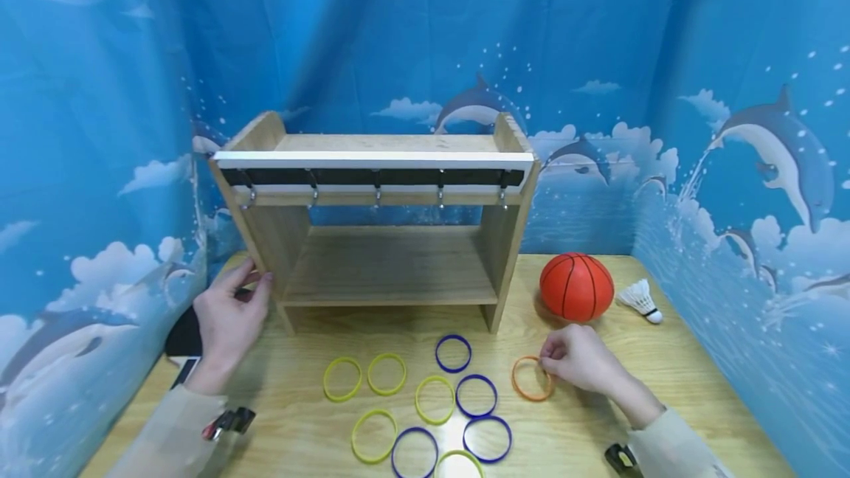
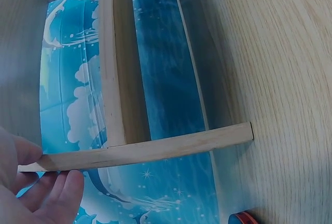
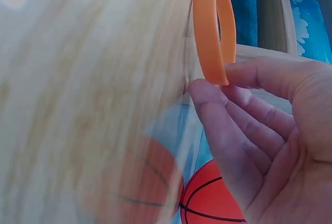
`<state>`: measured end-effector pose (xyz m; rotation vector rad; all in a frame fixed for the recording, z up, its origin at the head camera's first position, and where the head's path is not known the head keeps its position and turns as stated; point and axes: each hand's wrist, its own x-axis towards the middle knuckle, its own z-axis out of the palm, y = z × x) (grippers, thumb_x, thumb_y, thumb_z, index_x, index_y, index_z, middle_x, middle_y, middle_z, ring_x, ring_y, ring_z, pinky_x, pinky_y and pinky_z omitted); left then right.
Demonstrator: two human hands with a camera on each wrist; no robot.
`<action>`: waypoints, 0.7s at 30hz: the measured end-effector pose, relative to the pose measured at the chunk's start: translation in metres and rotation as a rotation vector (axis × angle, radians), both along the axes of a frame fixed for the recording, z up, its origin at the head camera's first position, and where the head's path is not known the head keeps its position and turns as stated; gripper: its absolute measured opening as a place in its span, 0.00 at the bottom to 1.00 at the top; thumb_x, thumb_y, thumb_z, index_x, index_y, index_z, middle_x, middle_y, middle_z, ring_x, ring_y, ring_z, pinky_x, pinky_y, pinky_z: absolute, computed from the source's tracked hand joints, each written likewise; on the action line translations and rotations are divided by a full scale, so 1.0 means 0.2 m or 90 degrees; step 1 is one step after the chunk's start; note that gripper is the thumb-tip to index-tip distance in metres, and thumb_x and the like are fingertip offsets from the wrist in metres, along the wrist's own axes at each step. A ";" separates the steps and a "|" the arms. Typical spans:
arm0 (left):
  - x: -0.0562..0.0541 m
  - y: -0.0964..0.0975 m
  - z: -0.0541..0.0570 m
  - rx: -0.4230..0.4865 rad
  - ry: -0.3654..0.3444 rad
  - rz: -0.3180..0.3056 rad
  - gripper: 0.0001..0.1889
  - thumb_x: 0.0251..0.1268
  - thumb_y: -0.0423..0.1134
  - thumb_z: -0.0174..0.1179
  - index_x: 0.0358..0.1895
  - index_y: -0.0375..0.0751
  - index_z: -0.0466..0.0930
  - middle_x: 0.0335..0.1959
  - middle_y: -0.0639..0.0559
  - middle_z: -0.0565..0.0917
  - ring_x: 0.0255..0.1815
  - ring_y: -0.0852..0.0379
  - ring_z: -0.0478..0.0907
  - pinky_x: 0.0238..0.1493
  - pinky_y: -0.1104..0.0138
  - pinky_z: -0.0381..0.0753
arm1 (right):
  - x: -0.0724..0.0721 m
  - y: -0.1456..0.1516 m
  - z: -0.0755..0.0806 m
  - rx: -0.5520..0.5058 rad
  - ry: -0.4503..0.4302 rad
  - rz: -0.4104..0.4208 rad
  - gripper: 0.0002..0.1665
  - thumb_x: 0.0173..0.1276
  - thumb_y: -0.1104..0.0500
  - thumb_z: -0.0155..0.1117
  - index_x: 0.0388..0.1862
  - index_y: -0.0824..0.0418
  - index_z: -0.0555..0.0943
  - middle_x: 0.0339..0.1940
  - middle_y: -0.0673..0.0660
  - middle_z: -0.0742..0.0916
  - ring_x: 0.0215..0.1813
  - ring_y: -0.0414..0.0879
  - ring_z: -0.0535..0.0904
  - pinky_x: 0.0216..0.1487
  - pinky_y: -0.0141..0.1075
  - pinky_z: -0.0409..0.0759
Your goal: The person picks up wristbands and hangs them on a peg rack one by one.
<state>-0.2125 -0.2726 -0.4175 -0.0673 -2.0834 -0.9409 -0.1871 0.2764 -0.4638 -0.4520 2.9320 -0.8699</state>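
My left hand [image 1: 232,308] grips the front edge of the left side panel of a wooden rack [image 1: 392,293]. In the left wrist view the thumb and fingers [image 2: 72,190] lie on opposite sides of that panel [image 2: 155,149]. Several metal hooks [image 1: 377,194] hang along a black strip below the rack's top shelf. At the right, my right hand [image 1: 584,360] pinches the near edge of an orange silicone wristband [image 1: 515,382] between thumb and fingers. The right wrist view has the orange band [image 3: 206,32] standing out from the fingertips.
Several yellow-green bands [image 1: 354,437] and several dark blue bands [image 1: 496,393] lie scattered on the wooden table [image 1: 299,404] before the rack. A red toy basketball [image 1: 576,288] and a white shuttlecock [image 1: 639,299] sit behind the right hand. A dark object [image 1: 184,334] lies beside the left hand.
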 end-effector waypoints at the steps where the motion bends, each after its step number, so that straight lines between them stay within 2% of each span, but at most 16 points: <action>1: 0.00 0.00 0.00 -0.001 0.001 0.000 0.20 0.71 0.26 0.70 0.65 0.34 0.90 0.51 0.28 0.94 0.42 1.01 0.69 0.38 0.95 0.71 | 0.00 0.00 0.00 -0.005 -0.004 0.000 0.08 0.64 0.63 0.80 0.28 0.52 0.89 0.21 0.42 0.89 0.24 0.32 0.80 0.29 0.27 0.77; 10: 0.00 -0.01 -0.01 0.001 0.011 -0.012 0.20 0.71 0.26 0.70 0.64 0.35 0.90 0.51 0.29 0.94 0.43 0.98 0.73 0.39 0.95 0.71 | 0.02 0.02 0.03 -0.108 -0.062 0.027 0.05 0.67 0.63 0.81 0.34 0.58 0.90 0.25 0.49 0.91 0.24 0.35 0.83 0.25 0.30 0.82; 16: 0.00 -0.01 0.00 0.002 0.002 -0.006 0.20 0.71 0.26 0.70 0.65 0.35 0.90 0.51 0.29 0.94 0.43 0.99 0.71 0.39 0.95 0.71 | 0.03 0.02 0.14 -0.141 -0.056 0.048 0.06 0.67 0.62 0.83 0.39 0.61 0.91 0.32 0.50 0.93 0.29 0.36 0.87 0.30 0.31 0.87; 21: 0.00 -0.01 0.00 0.000 0.001 -0.010 0.20 0.71 0.26 0.71 0.65 0.35 0.89 0.52 0.29 0.94 0.43 0.99 0.72 0.39 0.94 0.74 | 0.05 -0.01 0.22 -0.170 -0.048 0.060 0.07 0.68 0.63 0.83 0.41 0.63 0.91 0.33 0.52 0.93 0.30 0.38 0.90 0.32 0.32 0.89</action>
